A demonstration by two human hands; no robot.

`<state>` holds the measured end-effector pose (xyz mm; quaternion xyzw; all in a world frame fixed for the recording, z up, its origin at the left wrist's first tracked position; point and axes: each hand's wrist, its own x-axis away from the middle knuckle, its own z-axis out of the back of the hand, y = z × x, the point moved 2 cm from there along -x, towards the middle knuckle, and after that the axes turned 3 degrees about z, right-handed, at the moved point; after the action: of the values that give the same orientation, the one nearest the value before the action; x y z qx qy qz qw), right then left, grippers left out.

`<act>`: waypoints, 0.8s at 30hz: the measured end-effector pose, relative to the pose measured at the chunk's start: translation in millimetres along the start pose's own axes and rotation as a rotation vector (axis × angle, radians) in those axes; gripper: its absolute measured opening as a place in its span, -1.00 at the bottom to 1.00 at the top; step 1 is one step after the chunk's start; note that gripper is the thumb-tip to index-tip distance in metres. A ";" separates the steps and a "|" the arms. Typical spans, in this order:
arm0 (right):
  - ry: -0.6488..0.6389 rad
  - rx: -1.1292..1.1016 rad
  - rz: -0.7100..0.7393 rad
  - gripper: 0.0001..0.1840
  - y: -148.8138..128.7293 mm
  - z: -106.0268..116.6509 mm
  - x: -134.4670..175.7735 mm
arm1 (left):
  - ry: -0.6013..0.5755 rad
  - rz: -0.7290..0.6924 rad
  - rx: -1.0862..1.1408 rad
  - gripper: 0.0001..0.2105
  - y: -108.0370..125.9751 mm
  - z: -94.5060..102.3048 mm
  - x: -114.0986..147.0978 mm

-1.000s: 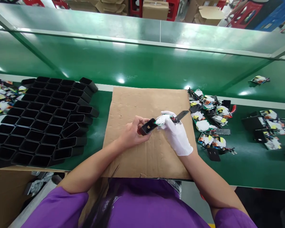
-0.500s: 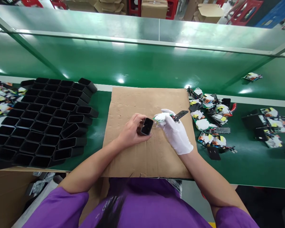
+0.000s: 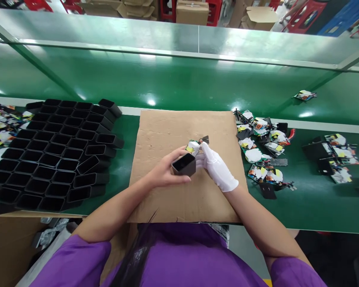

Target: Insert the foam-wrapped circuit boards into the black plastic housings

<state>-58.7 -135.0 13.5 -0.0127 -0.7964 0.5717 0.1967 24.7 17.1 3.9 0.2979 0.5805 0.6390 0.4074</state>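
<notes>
My bare left hand [image 3: 169, 169] is closed around a black rectangular housing [image 3: 184, 165], its open end tilted up toward me. In my white-gloved right hand [image 3: 214, 165] is a circuit board [image 3: 193, 147] with white filler and yellow patches, pinched by the fingers. A small black end piece [image 3: 205, 139] sticks out beyond the glove, by the board. The board is just behind the housing's far edge; whether they touch I cannot tell. Both hands are above the brown cardboard sheet [image 3: 185, 203].
Rows of open black housings [image 3: 48, 159] stand at the left, with more circuit boards [image 3: 1, 123] beyond them. A pile of boards [image 3: 261, 147] lies right of the cardboard. Farther right are another cluster [image 3: 336, 155] and a single board [image 3: 305, 95] on the green conveyor belt [image 3: 179, 79].
My right hand has brought the board left, close behind the housing. My left hand has turned the housing so its opening faces up more. The lone board on the belt has shifted left.
</notes>
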 end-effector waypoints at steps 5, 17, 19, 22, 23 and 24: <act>0.157 0.316 0.166 -0.37 -14.2 14.0 3.6 | 0.117 0.182 0.424 -0.26 -7.2 5.6 -6.1; 0.168 0.993 0.920 -0.61 -32.3 5.5 20.0 | 0.044 0.207 0.329 -0.32 -11.2 4.2 -4.3; 0.281 0.954 0.878 -0.84 -34.8 9.7 23.2 | 0.062 0.170 0.289 -0.33 -10.9 4.6 -3.3; 0.263 0.862 0.609 -0.77 -29.4 13.6 19.3 | 0.117 0.029 0.046 -0.39 -6.0 5.3 -0.8; 0.212 0.789 0.503 -0.75 -25.0 13.4 15.7 | 0.135 -0.037 -0.061 -0.41 -3.5 5.0 0.1; 0.153 0.688 0.414 -0.69 -20.2 12.2 11.7 | 0.144 -0.109 -0.164 -0.42 -0.9 4.1 0.8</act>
<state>-69.4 -150.2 32.2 -0.1487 -0.5226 0.8296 0.1290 27.9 19.9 3.5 0.1848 0.5694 0.6810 0.4218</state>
